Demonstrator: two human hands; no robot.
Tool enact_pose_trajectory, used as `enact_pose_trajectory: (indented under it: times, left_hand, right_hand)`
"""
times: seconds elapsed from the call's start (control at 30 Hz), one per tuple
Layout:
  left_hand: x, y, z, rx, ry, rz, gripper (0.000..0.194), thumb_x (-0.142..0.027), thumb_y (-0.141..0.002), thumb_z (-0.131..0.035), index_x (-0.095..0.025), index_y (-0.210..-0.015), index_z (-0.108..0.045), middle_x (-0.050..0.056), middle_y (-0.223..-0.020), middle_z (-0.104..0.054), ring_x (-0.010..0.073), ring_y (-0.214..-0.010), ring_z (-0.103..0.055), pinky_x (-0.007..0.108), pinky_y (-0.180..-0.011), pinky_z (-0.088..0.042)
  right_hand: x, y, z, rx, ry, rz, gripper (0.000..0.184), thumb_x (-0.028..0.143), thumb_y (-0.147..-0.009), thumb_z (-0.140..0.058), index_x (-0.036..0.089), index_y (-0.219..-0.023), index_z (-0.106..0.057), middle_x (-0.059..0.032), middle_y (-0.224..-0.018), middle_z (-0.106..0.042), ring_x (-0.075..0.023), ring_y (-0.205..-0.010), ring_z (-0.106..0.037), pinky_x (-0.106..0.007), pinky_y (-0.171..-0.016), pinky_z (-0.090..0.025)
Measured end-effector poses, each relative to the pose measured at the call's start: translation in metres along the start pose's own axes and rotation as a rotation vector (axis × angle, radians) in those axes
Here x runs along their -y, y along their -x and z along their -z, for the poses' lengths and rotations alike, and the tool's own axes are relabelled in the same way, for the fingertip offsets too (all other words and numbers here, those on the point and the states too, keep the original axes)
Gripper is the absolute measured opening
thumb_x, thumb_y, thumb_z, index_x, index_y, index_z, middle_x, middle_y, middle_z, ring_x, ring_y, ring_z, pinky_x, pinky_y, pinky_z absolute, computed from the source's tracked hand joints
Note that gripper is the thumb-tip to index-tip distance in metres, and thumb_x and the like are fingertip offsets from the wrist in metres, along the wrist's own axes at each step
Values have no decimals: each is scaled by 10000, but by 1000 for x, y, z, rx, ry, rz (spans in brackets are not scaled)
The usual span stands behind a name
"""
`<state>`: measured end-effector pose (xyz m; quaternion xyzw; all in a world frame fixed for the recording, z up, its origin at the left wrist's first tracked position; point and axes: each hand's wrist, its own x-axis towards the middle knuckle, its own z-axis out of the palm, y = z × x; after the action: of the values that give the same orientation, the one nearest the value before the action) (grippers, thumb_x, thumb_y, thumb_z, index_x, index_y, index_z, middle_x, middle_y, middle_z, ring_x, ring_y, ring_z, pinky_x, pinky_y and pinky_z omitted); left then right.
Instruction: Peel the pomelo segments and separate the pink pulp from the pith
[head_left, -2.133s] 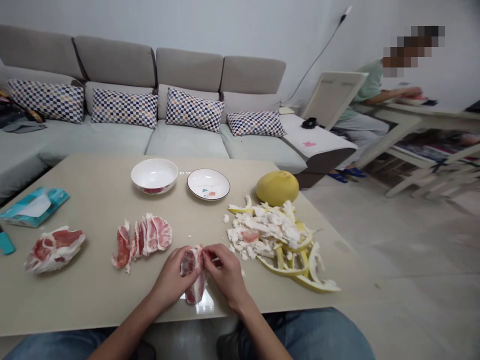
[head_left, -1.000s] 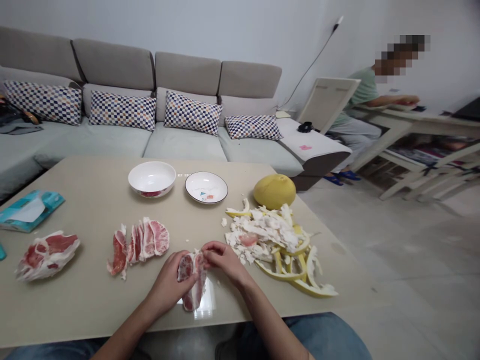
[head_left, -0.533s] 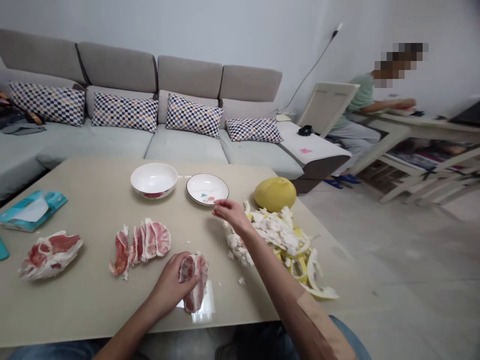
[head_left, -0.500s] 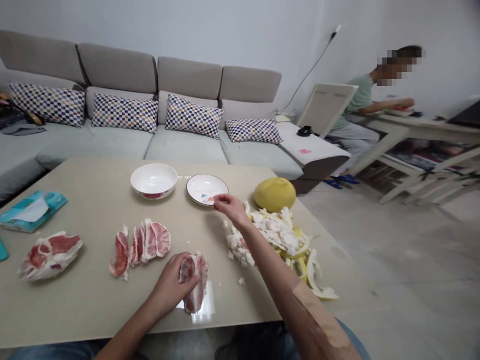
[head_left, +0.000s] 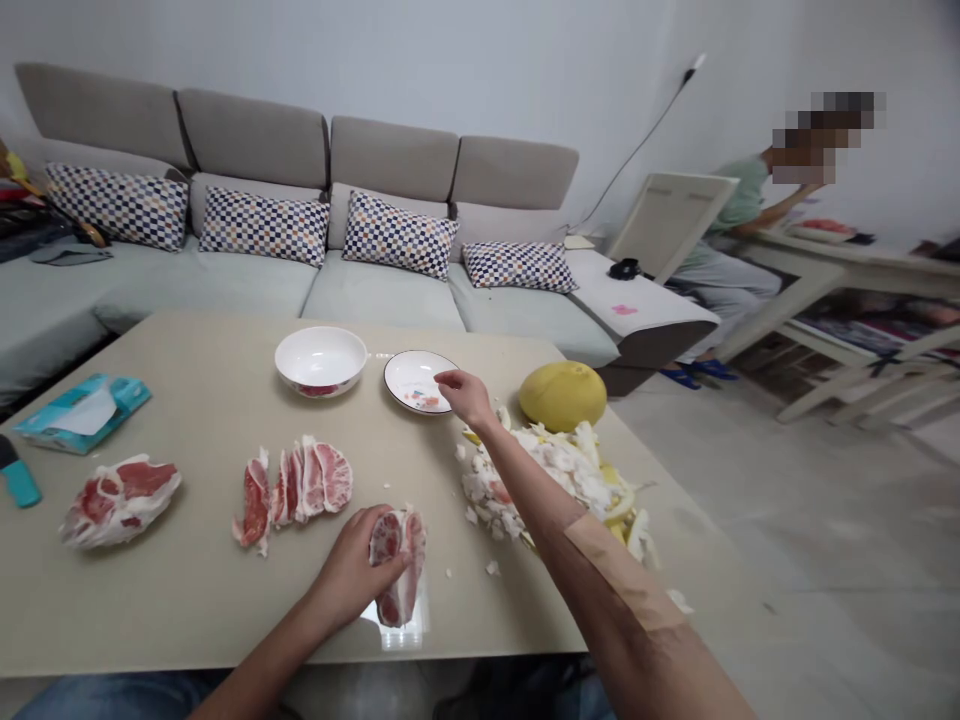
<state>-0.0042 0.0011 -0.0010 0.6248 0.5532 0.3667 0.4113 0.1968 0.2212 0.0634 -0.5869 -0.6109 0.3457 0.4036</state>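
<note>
My left hand [head_left: 352, 570] grips a chunk of peeled pink pomelo segments [head_left: 397, 565] standing on the beige table [head_left: 187, 600] near its front edge. My right hand [head_left: 466, 396] reaches out over the right rim of a small white plate [head_left: 415, 379], fingers curled and pinched together; whatever they hold is too small to make out. A few pink bits lie in the plate. Left of it stands a white bowl [head_left: 320, 359].
Separated pomelo segments [head_left: 296, 485] and another chunk [head_left: 118, 498] lie to the left. A pile of white pith and yellow peel [head_left: 562, 475] sits right of my arm, a whole yellow pomelo [head_left: 562, 394] behind it. A tissue pack [head_left: 82, 410] lies far left. Another person sits at a desk, far right.
My right hand left the pomelo chunk and moved forward to the small plate. My left hand stayed on the chunk.
</note>
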Motion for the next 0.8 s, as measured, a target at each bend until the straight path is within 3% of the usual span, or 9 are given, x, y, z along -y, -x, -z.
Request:
enact_pose_trajectory:
  times: [0.1,0.17,0.27,0.4,0.5,0.63,0.8]
  left_hand:
    - [-2,0,0,4,9,-4,451,-268,-693,-684,-197,-1134,-621,124,-1157,-656,295,-1100,-587,436,-980,-431]
    - [-2,1,0,3,22,-3,442,-273,-703,-675,-191,-1133,-618,122,-1153,-656,289,-1091,-592,426,-972,-438]
    - [-2,2,0,-1,58,15,436,-284,-714,-672,-194,-1137,-613,116,-1152,-656,279,-1071,-605,410,-950,-456]
    - [-2,2,1,4,139,64,426,-332,-713,-692,-206,-1114,-623,91,-1113,-675,257,-989,-640,377,-878,-499]
    - [-2,2,0,17,234,111,458,-376,-724,-691,-186,-1130,-592,85,-1067,-692,239,-926,-666,358,-821,-529]
    - [-4,3,0,65,392,139,523,-409,-729,-691,-159,-1163,-540,113,-1104,-694,250,-994,-672,368,-870,-536]
    - [-9,8,8,72,567,143,541,-405,-741,-708,-168,-1196,-535,140,-1244,-641,272,-1167,-596,393,-997,-470]
  right_hand:
    - [2,10,2,23,-41,18,279,309,-933,-569,163,-1171,-580,-83,-1184,-604,-205,-991,-622,-409,-840,-535]
    - [2,32,3,65,-84,21,249,304,-922,-580,146,-1111,-610,-72,-1068,-655,-185,-916,-646,-383,-823,-540]
    - [-1,86,6,178,-150,19,243,339,-884,-593,157,-1032,-656,-54,-909,-704,-166,-806,-674,-334,-778,-550]
    - [-6,173,2,311,-180,-11,274,378,-822,-645,207,-1033,-683,-63,-993,-718,-196,-862,-680,-344,-788,-549]
    - [-6,219,-9,383,-248,-62,344,317,-813,-660,226,-1144,-633,-72,-1086,-699,-207,-914,-673,-345,-799,-549]
    - [-4,240,-25,316,-318,-143,621,247,-738,-720,236,-1315,-490,-85,-1149,-665,-215,-887,-667,-329,-722,-562]
    - [1,239,-28,282,-491,-140,549,267,-747,-717,231,-1257,-516,-85,-1263,-607,-223,-1008,-656,-364,-887,-532]
